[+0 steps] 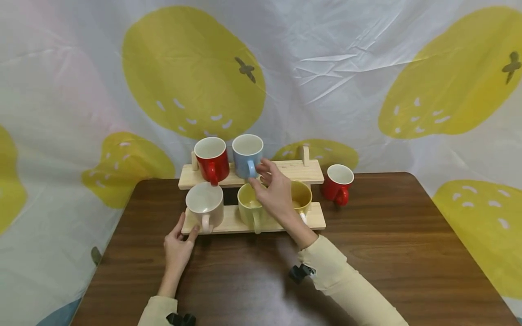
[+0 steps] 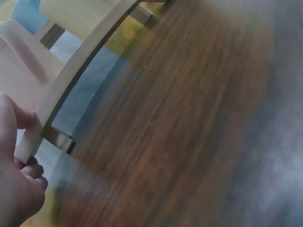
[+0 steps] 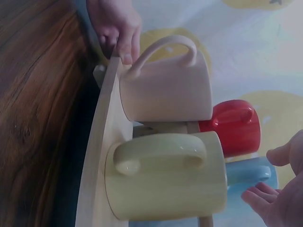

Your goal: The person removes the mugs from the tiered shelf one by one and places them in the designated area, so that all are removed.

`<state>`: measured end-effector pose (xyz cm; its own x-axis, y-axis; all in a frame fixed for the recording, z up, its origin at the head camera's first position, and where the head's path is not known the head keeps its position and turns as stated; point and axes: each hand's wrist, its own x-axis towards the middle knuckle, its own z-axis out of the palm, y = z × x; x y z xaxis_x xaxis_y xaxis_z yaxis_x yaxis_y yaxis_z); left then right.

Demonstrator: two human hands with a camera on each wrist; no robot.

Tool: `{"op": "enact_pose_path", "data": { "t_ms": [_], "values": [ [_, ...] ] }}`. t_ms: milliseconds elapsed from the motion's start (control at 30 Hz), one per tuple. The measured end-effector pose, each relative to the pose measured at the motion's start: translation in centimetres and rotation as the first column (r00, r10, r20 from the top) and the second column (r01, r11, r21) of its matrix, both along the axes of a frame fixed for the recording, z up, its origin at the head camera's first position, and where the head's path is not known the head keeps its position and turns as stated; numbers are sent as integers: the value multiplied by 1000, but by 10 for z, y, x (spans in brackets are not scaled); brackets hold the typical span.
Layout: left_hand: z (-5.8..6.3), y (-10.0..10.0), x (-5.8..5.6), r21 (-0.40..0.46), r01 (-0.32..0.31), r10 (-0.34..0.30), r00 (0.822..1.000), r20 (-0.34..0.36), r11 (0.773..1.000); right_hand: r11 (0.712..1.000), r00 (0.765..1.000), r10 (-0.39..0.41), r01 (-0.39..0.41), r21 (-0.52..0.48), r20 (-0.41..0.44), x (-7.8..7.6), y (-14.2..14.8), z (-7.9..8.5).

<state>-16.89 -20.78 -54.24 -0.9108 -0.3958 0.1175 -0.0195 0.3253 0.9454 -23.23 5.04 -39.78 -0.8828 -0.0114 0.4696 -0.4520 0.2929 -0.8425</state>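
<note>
My left hand grips the left end of a two-tier wooden rack, thumb on top and fingers under the lower board. My right hand is beside the light blue mug on the upper tier, thumb and fingers spread apart near its handle. In the right wrist view that mug is partly behind the light yellow-green mug. A red mug stands left of the blue one. On the lower tier are a pale pink mug, the yellow-green mug and a darker yellow mug, partly hidden by my right hand.
Another red mug stands on the brown wooden table, just right of the rack. Short upright posts rise at the back of the upper tier. A fruit-patterned cloth hangs behind the table.
</note>
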Motion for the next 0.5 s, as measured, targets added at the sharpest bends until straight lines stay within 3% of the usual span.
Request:
{"op": "enact_pose_path", "data": {
  "t_ms": [233,500],
  "values": [
    [1,1,-2,18,30,-30,1000,2,999,999,1000,-2,3,-40,23,-2,-9,-1],
    [2,1,1,13,8,-8,1000,2,1000,998,999,-33,34,46,-26,-4,-11,-5]
  ]
}}
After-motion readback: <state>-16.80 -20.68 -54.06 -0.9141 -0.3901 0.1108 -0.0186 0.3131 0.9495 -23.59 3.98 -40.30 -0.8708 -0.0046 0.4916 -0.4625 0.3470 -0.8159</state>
